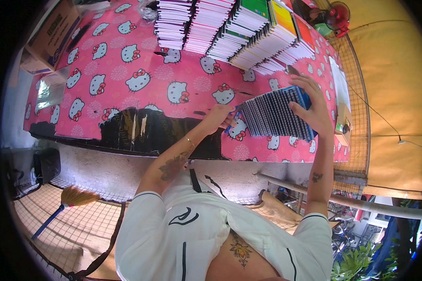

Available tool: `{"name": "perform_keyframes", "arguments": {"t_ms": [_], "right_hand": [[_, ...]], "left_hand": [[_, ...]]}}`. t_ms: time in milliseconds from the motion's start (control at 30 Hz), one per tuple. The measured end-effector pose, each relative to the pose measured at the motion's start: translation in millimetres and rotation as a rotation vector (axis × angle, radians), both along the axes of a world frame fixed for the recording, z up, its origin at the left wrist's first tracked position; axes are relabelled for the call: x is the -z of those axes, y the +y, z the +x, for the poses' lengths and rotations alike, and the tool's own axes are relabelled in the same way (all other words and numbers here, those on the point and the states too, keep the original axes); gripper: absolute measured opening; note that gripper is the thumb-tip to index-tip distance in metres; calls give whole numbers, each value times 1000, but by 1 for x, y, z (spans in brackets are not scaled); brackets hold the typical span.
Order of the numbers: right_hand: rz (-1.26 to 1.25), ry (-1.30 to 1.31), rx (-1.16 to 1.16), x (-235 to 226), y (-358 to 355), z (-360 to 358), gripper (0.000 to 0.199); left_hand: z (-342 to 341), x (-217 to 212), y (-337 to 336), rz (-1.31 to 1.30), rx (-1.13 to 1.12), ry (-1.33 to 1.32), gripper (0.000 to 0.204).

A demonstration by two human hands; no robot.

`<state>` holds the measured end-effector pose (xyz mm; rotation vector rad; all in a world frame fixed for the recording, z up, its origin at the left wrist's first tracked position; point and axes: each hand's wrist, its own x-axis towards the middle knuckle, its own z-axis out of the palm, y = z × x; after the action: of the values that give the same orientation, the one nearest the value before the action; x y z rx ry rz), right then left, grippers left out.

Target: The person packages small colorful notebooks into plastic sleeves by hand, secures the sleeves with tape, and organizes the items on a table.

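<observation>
A bundle of spiral-bound notebooks (276, 114) with blue covers rests on edge on the table, its black wire spines facing me. My left hand (219, 117) grips the left end of the bundle near the table's front edge. At the right end, my right hand (312, 105) is spread over the top corner, fingers pressing on the blue cover. Both hands hold the same bundle between them.
The table has a pink cloth with a cartoon-cat print (126, 70), torn dark at the front. Several tall piles of notebooks (229, 28) stand at the back. A cardboard box (54, 30) sits far left, a red fan (337, 16) back right, a broom (65, 201) on the floor.
</observation>
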<state>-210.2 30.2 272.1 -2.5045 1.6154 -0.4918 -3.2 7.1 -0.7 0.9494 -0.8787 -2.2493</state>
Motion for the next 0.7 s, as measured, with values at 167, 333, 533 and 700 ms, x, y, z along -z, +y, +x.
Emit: {"name": "perform_keyframes", "arguments": {"t_ms": [167,333,533,700], "right_hand": [[11,-11,-1,-1,-1,2,52],[12,-16,0,-2,0,1,51],[-7,10,2,0,0,-1,51],[62,-20,-4,-1,1,-1,53]], "left_hand": [[-5,-8,18,-1246,-263,-753,29],[0,-3,5,-16,-46,-92,27],[-2,3,0,85,-36,45,28],[0,9,0,75,-15,118,27]]}}
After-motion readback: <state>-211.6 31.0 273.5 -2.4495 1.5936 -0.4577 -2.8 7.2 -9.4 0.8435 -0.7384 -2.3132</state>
